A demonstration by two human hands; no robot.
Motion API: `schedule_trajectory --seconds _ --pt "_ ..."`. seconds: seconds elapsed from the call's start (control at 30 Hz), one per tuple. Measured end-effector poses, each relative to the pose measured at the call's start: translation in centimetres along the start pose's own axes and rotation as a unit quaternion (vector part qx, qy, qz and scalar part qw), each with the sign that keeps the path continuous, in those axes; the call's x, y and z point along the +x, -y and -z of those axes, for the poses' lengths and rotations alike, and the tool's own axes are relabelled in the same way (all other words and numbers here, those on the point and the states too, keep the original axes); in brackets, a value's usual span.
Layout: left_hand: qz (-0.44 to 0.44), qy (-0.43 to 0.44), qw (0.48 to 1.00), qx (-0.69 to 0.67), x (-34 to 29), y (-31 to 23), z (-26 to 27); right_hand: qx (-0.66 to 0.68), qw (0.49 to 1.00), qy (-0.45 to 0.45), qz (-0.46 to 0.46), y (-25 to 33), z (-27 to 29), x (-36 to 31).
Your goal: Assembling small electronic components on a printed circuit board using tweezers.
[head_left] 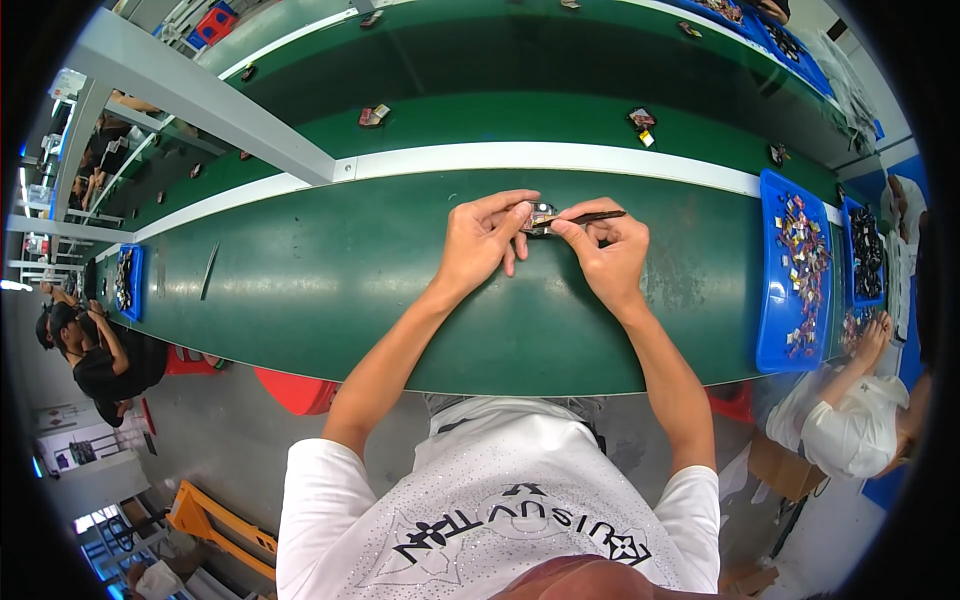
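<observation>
Both hands meet a little above the centre of the frame, over the green work table. The left hand is closed around a small shiny part, pinching it between thumb and fingertips, and the right hand is closed on a thin dark tool, held like a pen, with its tip resting on the part. The part is very small, so I cannot tell its exact shape or which side the tool touches. It is held just above the table surface, near the white strip that runs across the upper middle of the frame. Behind this strip, some similar small pieces lie on the green conveyor belt. At the right of the frame a blue tray holds many small mixed parts, and another person in white sits at the lower right; a second worker in black is at the left edge. In my judgement, the main risk is a slip: if the tool is pushed too strongly or at a bad angle, the tip can slide off the part and hit the left fingers. Also, because the grip is only with the fingertips, the part can turn or jump out and fall on the table or the floor.
</observation>
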State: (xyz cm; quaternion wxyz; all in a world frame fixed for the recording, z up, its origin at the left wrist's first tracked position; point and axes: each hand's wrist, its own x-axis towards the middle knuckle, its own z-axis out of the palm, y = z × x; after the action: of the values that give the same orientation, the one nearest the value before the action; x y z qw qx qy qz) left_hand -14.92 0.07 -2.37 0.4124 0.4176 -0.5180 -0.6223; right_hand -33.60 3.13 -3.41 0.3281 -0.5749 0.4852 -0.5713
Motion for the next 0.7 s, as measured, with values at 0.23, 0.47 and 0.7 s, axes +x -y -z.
schedule_trajectory --seconds 0.23,0.47,0.7 --pt "-0.012 0.000 1.000 0.006 -0.02 0.23 -0.07 0.041 0.999 -0.023 -0.014 0.51 -0.18 0.03" --pt "-0.024 -0.005 1.000 0.002 0.00 0.02 0.00 0.028 0.999 -0.018 -0.010 0.53 -0.05 0.06" --pt "-0.017 -0.023 1.000 0.004 0.08 -0.35 0.07 0.026 0.999 -0.024 -0.019 0.65 -0.11 0.20"
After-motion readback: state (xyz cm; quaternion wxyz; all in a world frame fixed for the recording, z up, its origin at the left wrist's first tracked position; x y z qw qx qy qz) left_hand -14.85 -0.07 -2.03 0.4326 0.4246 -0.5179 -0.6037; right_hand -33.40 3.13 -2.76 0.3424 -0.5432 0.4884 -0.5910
